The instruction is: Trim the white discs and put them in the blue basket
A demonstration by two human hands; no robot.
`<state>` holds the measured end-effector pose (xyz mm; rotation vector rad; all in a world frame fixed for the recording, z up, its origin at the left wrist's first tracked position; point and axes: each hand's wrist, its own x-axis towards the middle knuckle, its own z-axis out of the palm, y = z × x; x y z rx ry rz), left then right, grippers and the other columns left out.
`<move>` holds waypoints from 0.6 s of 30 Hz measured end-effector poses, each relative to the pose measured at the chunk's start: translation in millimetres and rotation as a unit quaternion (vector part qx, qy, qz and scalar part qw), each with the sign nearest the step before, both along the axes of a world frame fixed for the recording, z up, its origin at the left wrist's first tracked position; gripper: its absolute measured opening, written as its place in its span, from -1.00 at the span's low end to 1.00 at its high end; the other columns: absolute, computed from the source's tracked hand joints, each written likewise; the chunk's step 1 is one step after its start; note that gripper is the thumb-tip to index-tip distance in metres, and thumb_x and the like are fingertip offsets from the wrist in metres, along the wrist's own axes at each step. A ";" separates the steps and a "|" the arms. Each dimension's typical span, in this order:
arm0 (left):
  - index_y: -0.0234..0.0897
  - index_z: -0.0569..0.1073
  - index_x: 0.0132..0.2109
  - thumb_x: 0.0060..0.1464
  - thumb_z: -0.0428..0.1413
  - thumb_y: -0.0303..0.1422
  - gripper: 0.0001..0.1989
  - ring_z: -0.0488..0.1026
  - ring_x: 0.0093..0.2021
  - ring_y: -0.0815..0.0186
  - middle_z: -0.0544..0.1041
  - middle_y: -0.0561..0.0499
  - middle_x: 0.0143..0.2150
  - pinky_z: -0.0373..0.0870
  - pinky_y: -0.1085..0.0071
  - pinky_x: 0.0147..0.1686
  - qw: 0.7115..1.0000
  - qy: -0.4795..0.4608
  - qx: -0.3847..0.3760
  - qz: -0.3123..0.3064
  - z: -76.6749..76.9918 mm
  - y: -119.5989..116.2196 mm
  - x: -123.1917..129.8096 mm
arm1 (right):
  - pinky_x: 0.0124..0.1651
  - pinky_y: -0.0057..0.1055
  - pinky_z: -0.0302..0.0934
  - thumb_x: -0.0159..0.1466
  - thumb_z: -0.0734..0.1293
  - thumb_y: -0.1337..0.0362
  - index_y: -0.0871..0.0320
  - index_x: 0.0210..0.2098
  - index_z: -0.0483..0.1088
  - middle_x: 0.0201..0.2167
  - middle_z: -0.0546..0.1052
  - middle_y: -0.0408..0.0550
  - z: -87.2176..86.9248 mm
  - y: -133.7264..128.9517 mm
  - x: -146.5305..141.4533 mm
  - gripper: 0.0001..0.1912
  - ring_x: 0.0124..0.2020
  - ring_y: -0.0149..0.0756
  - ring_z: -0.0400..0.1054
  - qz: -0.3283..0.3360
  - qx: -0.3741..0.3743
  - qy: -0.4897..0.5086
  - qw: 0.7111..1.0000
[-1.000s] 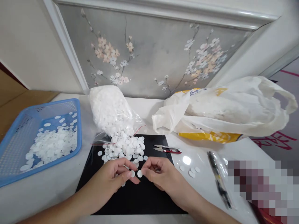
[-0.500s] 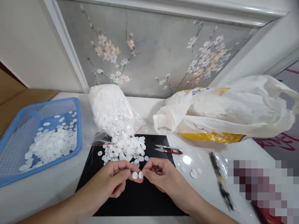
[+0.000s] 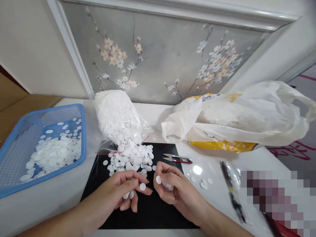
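Over the black mat, my left hand is curled palm up around several small white discs. One disc rests on its fingers, and more show in the palm. To its right, a little apart, my right hand is closed on white discs; one sits at the thumb and forefinger, others show in the curled palm. Just beyond both hands lies a pile of white discs, spilling from a clear plastic bag full of them.
A blue basket with white discs stands at the left. Red-handled thread snips lie at the mat's right edge, near several loose discs. A black pen in clear wrap and a white and yellow bag are at the right.
My right hand has drawn away from my left fingers with a disc, leaving one of two there. My left lower fingers have uncurled a little, showing discs in the palm.
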<state>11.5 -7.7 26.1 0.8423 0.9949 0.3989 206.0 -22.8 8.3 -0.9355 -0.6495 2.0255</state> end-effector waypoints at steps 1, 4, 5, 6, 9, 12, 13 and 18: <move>-0.32 0.51 -0.17 0.19 0.08 -0.24 -0.77 0.36 -0.51 0.47 0.59 -0.07 -0.25 -0.04 0.50 -0.58 1.000 -0.007 -0.003 0.001 0.3 0.0 0.1 | -0.62 -0.51 -0.38 0.11 0.36 0.26 0.12 -0.49 0.16 -0.66 0.41 -0.23 0.0 0.5 0.3 -0.76 -0.72 -0.61 -0.14 0.003 0.006 0.000 1.000; -0.34 0.51 -0.26 0.21 0.07 -0.22 -0.74 0.43 -0.39 0.39 0.58 -0.08 -0.25 0.13 0.50 -0.49 0.999 -0.035 -0.008 0.010 2.0 0.0 -0.1 | -0.62 -0.51 -0.36 0.11 0.42 0.24 0.13 -0.48 0.21 -0.64 0.45 -0.21 0.1 1.5 1.0 -0.73 -0.73 -0.63 -0.14 -0.001 0.032 -0.026 0.999; -0.34 0.51 -0.29 0.21 0.06 -0.21 -0.72 0.44 -0.35 0.37 0.58 -0.09 -0.24 0.18 0.49 -0.44 0.999 -0.039 -0.007 0.017 2.8 -0.1 -0.5 | -0.61 -0.50 -0.36 0.10 0.43 0.25 0.14 -0.45 0.24 -0.63 0.44 -0.22 0.0 1.6 1.2 -0.75 -0.73 -0.64 -0.14 -0.002 0.038 -0.039 0.999; -0.35 0.51 -0.31 0.21 0.06 -0.20 -0.70 0.45 -0.33 0.35 0.58 -0.09 -0.25 0.21 0.47 -0.40 0.999 -0.040 -0.006 0.025 3.6 -0.2 -1.0 | -0.61 -0.50 -0.36 0.09 0.44 0.26 0.15 -0.43 0.28 -0.63 0.43 -0.23 -0.1 1.6 1.3 -0.78 -0.73 -0.64 -0.15 0.000 0.041 -0.052 0.998; -0.35 0.51 -0.32 0.20 0.07 -0.19 -0.70 0.44 -0.30 0.33 0.58 -0.09 -0.26 0.25 0.44 -0.33 0.999 -0.022 -0.002 0.040 5.8 -0.5 -2.4 | -0.59 -0.48 -0.37 0.08 0.40 0.29 0.20 -0.41 0.38 -0.62 0.39 -0.23 -0.1 1.3 1.6 -0.87 -0.70 -0.62 -0.16 -0.001 0.021 -0.061 0.998; -0.30 0.47 -0.27 0.16 0.10 -0.22 -0.79 0.44 -0.30 0.31 0.57 -0.05 -0.27 0.26 0.41 -0.31 0.999 -0.019 -0.002 0.051 7.0 0.6 -2.7 | -0.59 -0.48 -0.35 0.03 0.33 0.33 0.18 -0.50 0.32 -0.63 0.33 -0.22 0.9 1.4 1.5 -0.93 -0.66 -0.56 -0.13 -0.015 -0.029 -0.005 0.999; -0.28 0.45 -0.25 0.16 0.10 -0.22 -0.80 0.44 -0.30 0.30 0.57 -0.04 -0.28 0.26 0.40 -0.30 0.998 -0.019 0.002 0.051 7.1 1.3 -2.7 | -0.60 -0.49 -0.34 0.04 0.33 0.32 0.17 -0.52 0.29 -0.63 0.31 -0.23 1.3 1.5 1.6 -0.91 -0.66 -0.55 -0.14 -0.016 -0.041 0.015 0.999; -0.25 0.42 -0.20 0.14 0.07 -0.14 -0.74 0.35 -0.37 0.33 0.50 0.02 -0.35 0.20 0.42 -0.40 0.997 0.035 0.067 0.009 7.4 6.2 -4.3 | -0.63 -0.55 -0.35 0.16 0.38 0.03 0.14 -0.51 0.21 -0.65 0.16 -0.33 1.8 0.9 3.8 -0.63 -0.67 -0.57 -0.21 0.021 -0.070 0.063 0.995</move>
